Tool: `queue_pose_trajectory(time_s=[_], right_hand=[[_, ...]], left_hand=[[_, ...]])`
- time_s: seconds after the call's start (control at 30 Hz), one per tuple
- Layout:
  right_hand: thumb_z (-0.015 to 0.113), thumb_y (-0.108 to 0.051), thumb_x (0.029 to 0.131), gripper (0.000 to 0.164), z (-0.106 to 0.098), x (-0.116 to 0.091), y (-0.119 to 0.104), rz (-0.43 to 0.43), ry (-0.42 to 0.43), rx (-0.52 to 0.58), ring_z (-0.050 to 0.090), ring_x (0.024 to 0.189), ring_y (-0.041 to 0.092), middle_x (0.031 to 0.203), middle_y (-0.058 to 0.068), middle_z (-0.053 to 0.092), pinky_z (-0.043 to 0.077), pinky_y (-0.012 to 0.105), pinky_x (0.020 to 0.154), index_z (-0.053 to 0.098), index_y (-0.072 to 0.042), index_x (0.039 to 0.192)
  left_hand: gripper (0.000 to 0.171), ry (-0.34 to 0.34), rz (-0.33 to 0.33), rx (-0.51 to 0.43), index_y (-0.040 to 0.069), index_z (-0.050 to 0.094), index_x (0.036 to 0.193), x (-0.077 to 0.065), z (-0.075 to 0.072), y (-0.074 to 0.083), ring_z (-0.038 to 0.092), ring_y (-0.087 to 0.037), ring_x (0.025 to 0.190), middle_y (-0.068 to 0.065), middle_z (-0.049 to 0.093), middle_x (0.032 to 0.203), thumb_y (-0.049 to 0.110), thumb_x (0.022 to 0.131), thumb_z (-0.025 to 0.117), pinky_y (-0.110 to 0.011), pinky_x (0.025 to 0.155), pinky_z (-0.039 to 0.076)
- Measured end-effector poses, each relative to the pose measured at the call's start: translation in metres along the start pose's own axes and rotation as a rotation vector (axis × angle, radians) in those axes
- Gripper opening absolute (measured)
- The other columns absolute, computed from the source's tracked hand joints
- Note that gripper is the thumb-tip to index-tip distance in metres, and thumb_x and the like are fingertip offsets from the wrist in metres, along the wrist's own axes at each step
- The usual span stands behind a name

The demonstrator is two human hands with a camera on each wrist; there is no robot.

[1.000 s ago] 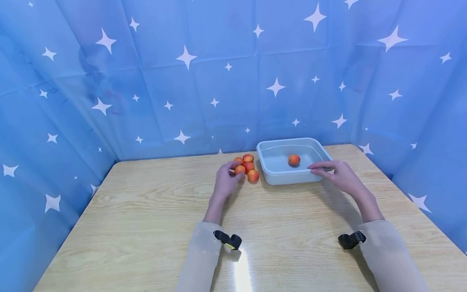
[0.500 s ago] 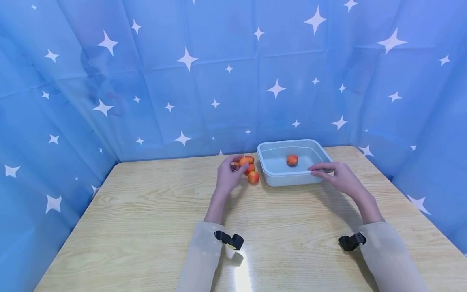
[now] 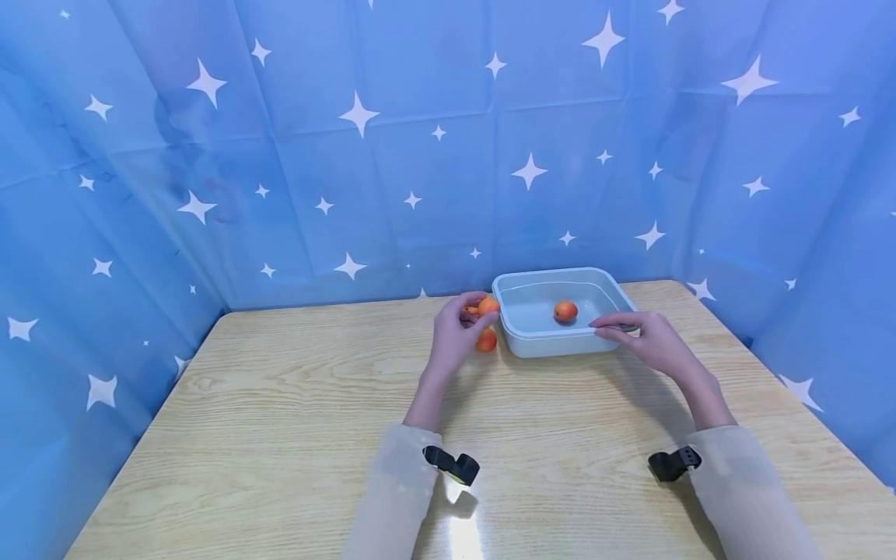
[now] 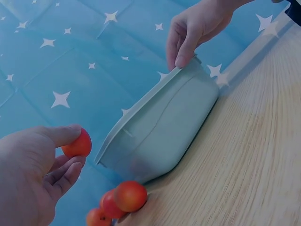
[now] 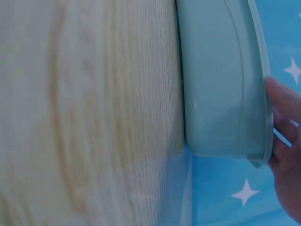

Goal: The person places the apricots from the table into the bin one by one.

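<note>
My left hand pinches a small round orange-red fruit between thumb and fingers, just left of a light blue plastic basin. In the left wrist view that fruit is lifted above several similar fruits on the table beside the basin. From the head view the hand partly hides them. Another orange-red fruit lies inside the basin. My right hand grips the basin's rim at its near right corner, thumb and fingers on either side, as the right wrist view also shows.
The basin stands near the back edge of a light wood table. Behind it and at both sides hangs a blue curtain with white stars. Both wrists carry a black strapped device.
My left hand has picked one fruit out of the pile and carried it right to the basin's left rim. The fruit inside the basin has rolled slightly. My right hand keeps its place.
</note>
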State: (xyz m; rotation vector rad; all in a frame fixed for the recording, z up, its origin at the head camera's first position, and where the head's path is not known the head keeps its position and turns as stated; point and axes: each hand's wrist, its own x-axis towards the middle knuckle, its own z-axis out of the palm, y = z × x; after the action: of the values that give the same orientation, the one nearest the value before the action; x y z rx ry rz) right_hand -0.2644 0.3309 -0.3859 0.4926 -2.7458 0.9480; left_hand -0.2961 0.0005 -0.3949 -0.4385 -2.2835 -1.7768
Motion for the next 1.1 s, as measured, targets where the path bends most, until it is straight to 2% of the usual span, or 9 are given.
queue_pose_trajectory(time_s=[0.27, 0.5, 0.73, 1.1], right_hand=[[0.068, -0.026, 0.099, 0.025, 0.000, 0.001, 0.001, -0.019, 0.014, -0.001, 0.065, 0.104, 0.034, 0.110, 0.012, 0.074, 0.044, 0.028, 0.071, 0.076, -0.010, 0.116], [0.069, -0.025, 0.098, 0.025, 0.001, 0.000, 0.001, -0.021, 0.020, -0.011, 0.062, 0.098, 0.029, 0.109, 0.011, 0.074, 0.042, 0.029, 0.068, 0.077, -0.009, 0.116], [0.068, -0.027, 0.098, 0.027, 0.001, 0.001, 0.002, -0.008, 0.010, -0.007, 0.063, 0.100, 0.030, 0.110, 0.011, 0.074, 0.043, 0.031, 0.071, 0.076, -0.010, 0.117], [0.068, -0.027, 0.099, 0.026, 0.001, 0.002, 0.004, -0.007, 0.013, -0.010, 0.061, 0.099, 0.028, 0.110, 0.011, 0.074, 0.042, 0.030, 0.071, 0.077, -0.010, 0.116]], left_hand=[[0.040, -0.038, 0.030, -0.040, 0.006, 0.067, 0.128, -0.002, 0.013, 0.007, 0.060, -0.016, 0.084, -0.005, 0.066, 0.109, 0.020, 0.092, 0.077, -0.022, 0.074, 0.053], [0.042, -0.075, 0.042, -0.015, 0.005, 0.066, 0.130, -0.005, 0.026, 0.010, 0.060, -0.012, 0.084, -0.002, 0.067, 0.110, 0.021, 0.092, 0.077, -0.022, 0.073, 0.053], [0.039, -0.087, 0.105, 0.008, 0.002, 0.067, 0.127, -0.006, 0.034, 0.011, 0.061, -0.012, 0.080, -0.006, 0.070, 0.110, 0.016, 0.091, 0.077, -0.022, 0.073, 0.053], [0.048, -0.121, 0.075, 0.000, 0.009, 0.061, 0.139, -0.007, 0.038, 0.014, 0.067, -0.014, 0.093, -0.008, 0.068, 0.118, 0.020, 0.094, 0.074, -0.021, 0.081, 0.055]])
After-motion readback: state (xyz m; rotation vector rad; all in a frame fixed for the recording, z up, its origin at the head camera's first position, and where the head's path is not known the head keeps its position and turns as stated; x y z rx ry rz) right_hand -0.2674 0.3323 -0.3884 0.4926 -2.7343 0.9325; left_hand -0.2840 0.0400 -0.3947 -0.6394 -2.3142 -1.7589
